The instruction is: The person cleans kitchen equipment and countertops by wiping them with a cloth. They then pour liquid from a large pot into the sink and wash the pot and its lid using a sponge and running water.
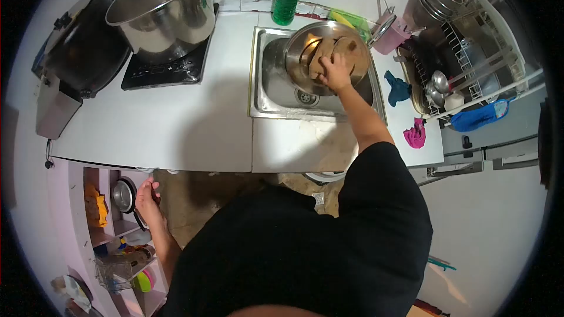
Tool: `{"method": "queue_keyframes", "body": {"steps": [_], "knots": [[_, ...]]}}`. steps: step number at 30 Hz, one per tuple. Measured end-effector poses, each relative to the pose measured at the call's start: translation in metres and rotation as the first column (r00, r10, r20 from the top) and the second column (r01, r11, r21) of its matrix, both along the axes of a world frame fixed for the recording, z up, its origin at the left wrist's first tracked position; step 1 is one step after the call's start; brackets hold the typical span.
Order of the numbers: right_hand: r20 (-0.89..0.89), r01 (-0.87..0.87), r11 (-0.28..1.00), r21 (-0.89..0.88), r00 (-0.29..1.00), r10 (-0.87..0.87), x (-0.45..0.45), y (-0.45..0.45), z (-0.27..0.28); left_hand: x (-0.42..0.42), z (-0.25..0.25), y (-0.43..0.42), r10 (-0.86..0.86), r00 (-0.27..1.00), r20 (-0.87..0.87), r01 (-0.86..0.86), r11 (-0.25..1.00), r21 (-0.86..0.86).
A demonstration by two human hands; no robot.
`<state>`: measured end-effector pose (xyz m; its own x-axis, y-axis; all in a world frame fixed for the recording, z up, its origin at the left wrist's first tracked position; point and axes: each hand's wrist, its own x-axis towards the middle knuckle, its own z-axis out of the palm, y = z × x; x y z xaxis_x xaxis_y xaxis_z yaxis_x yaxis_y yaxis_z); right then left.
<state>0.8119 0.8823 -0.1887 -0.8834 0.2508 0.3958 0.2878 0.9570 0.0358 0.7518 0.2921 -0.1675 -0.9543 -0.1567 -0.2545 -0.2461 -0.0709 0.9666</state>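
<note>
Left end of the smooth white surface (229, 94): rounded, dark, glossy pot (88, 47), outline dim toward the black rim of the view. Below the front edge, pinkish shelving (73, 199); beside it, left hand (148, 196), fingers upward and loosely bent, grip slack and unclosed, forearm (163, 246) partly hidden by black clothing (264, 246). Near the back edge, flat black cooktop (161, 76) beneath a tall cylindrical pot (170, 29) of polished steel, top rim cut off. Right of centre, rectangular steel sink (267, 91); behind it, at the back edge, clear bottle (286, 3) of green liquid. In the sink, toward its back right corner, wide round bowl (295, 58) of shiny metal. Over the bowl, right hand (336, 73), reaching forward with back uppermost, fingers bent and touching a matte brown mass (352, 53) inside; nature of the mass, and whether clasped or merely pressed by the grip, impossible to tell. Near the right edge, crumpled blue-green cloth (398, 88) and magenta cloth (415, 135); beyond, white wire dish rack (526, 79), contents crowded and overlapping.
</note>
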Motion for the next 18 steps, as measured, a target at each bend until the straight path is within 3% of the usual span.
{"method": "queue_keyframes", "body": {"steps": [7,12,14,18], "knots": [[0.17,-0.06,0.994,-0.092,0.982,0.075,-0.017,0.022,-0.024,0.03,-0.005,0.018,0.034,0.999,0.008,-0.034,0.999,-0.005],[0.168,-0.075,0.995,-0.067,0.982,0.086,-0.024,0.037,-0.029,0.05,-0.006,0.023,0.075,0.997,-0.005,-0.075,0.997,0.036],[0.172,-0.078,0.994,-0.077,0.981,0.09,-0.028,0.041,-0.031,0.054,-0.006,0.024,0.072,0.995,0.076,-0.072,0.997,0.002],[0.154,-0.055,0.996,-0.071,0.986,0.066,-0.029,0.049,-0.028,0.053,-0.012,0.033,0.095,0.995,0.032,-0.095,0.995,-0.013]]}}
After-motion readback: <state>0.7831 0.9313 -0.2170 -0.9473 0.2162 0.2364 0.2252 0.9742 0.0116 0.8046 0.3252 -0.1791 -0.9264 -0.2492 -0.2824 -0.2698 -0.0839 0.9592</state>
